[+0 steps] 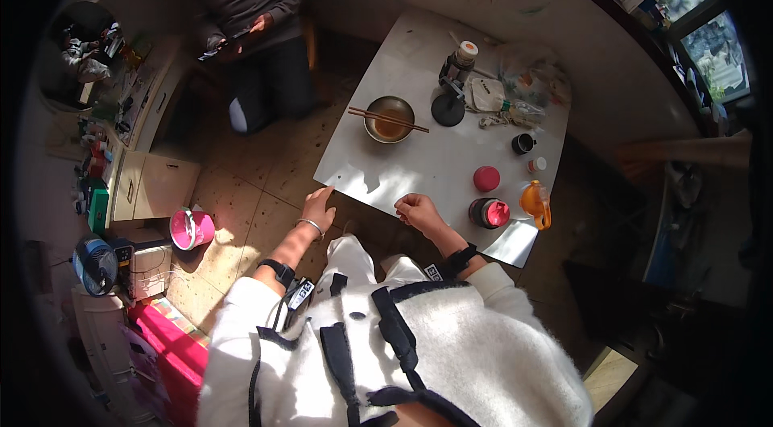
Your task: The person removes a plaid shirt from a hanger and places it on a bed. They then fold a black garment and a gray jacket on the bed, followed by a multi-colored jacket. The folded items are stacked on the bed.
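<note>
My left hand (319, 209), with a bracelet at the wrist, is at the front left corner of the white table (423, 161). Its thumb stands apart from the fingers and nothing is in it. Over the table's front edge, my right hand (420, 213) has curled fingers with the tips drawn together; I see no object between them. Nearest to it is an open jar (483, 213) with red showing at its mouth. A red round lid (487, 179) lies just behind. Farther back, two chopsticks (398, 121) rest across a metal bowl (386, 130) of brownish liquid.
An orange-handled jug (535, 205), a small white-capped bottle (537, 164) and a black cup (523, 143) occupy the table's right side. Behind are a tall jar (457, 65) and plastic bags (531, 74). A seated person (259, 22) holds a phone. A pink bucket (192, 229) stands on the floor.
</note>
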`<action>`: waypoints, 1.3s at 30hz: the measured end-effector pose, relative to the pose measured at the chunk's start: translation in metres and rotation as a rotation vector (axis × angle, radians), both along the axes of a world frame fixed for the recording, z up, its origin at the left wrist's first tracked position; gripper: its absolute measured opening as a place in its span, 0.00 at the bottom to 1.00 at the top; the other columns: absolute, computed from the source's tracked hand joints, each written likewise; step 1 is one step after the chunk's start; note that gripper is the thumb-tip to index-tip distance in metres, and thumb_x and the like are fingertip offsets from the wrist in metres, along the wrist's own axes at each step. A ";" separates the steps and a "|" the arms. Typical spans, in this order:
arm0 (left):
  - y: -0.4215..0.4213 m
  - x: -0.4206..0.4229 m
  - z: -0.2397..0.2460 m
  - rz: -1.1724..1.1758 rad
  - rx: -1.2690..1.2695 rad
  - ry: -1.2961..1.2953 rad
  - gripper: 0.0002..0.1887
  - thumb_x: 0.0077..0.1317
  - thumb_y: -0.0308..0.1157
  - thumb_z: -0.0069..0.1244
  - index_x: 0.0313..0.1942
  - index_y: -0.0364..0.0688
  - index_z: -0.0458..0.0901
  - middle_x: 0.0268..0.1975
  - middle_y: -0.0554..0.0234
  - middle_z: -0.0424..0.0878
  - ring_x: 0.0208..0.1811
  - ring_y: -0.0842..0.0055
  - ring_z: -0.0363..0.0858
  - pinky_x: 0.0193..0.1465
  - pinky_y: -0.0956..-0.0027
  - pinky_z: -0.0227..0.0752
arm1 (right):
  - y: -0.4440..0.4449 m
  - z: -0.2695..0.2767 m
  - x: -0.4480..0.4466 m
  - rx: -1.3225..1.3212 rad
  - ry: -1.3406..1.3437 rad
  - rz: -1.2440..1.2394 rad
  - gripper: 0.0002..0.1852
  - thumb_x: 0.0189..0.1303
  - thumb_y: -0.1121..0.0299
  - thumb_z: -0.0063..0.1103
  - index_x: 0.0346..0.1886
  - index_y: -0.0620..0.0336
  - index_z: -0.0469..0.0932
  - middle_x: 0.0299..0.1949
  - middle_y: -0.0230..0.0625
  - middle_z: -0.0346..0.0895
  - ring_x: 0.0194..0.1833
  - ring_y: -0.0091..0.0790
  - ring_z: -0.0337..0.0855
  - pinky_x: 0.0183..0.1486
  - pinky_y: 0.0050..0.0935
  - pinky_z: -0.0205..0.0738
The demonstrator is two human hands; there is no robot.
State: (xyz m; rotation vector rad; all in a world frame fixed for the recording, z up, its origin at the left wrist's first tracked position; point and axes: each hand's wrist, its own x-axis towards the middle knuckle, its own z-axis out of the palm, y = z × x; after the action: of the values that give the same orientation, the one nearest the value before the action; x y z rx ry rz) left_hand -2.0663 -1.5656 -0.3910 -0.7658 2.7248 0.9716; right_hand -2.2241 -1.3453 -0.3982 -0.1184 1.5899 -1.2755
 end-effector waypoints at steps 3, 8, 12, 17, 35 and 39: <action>-0.037 -0.067 -0.033 0.008 -0.074 0.035 0.36 0.50 0.29 0.54 0.62 0.44 0.59 0.62 0.52 0.62 0.63 0.57 0.58 0.65 0.62 0.53 | -0.051 -0.021 -0.027 -0.053 -0.041 -0.158 0.06 0.58 0.70 0.52 0.28 0.62 0.74 0.23 0.30 0.74 0.24 0.22 0.73 0.25 0.20 0.67; -0.089 -0.184 -0.074 -0.054 -0.031 -0.166 0.40 0.48 0.31 0.55 0.63 0.47 0.55 0.65 0.56 0.56 0.66 0.58 0.51 0.66 0.59 0.48 | -0.119 -0.061 -0.066 -0.003 -0.190 -0.477 0.08 0.61 0.70 0.51 0.31 0.66 0.73 0.24 0.34 0.74 0.23 0.24 0.74 0.24 0.21 0.69; -0.117 -0.236 -0.087 -0.149 -0.056 -0.285 0.38 0.49 0.30 0.54 0.62 0.50 0.58 0.64 0.63 0.58 0.66 0.62 0.52 0.62 0.56 0.53 | -0.159 -0.097 -0.095 0.131 -0.186 -0.632 0.13 0.60 0.65 0.54 0.29 0.67 0.73 0.22 0.34 0.73 0.21 0.25 0.74 0.23 0.21 0.71; -0.127 -0.252 -0.114 -0.366 -0.189 -0.369 0.24 0.54 0.29 0.49 0.54 0.49 0.69 0.55 0.64 0.71 0.62 0.71 0.60 0.57 0.58 0.56 | -0.184 -0.128 -0.114 0.299 -0.238 -0.819 0.18 0.58 0.60 0.57 0.26 0.69 0.73 0.19 0.36 0.73 0.18 0.25 0.72 0.19 0.22 0.70; -0.146 -0.264 -0.121 -0.423 0.523 -0.534 0.57 0.33 0.46 0.62 0.64 0.33 0.49 0.60 0.39 0.60 0.58 0.63 0.68 0.57 0.67 0.65 | -0.173 -0.122 -0.113 0.258 -0.184 -1.105 0.16 0.61 0.60 0.45 0.25 0.63 0.71 0.20 0.37 0.73 0.22 0.27 0.73 0.25 0.27 0.70; -0.152 -0.281 -0.131 -0.408 0.525 -0.808 0.61 0.31 0.42 0.64 0.65 0.30 0.45 0.54 0.39 0.69 0.54 0.61 0.72 0.53 0.70 0.69 | -0.163 -0.093 -0.109 0.014 -0.189 -1.352 0.13 0.67 0.64 0.37 0.29 0.61 0.64 0.23 0.37 0.71 0.24 0.31 0.75 0.30 0.34 0.78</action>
State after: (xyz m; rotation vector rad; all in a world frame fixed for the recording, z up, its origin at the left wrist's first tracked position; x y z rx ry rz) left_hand -2.3469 -1.7173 -0.5223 -0.3579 1.7253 0.9380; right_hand -2.3332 -1.5079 -0.4909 1.2381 1.4633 -2.1481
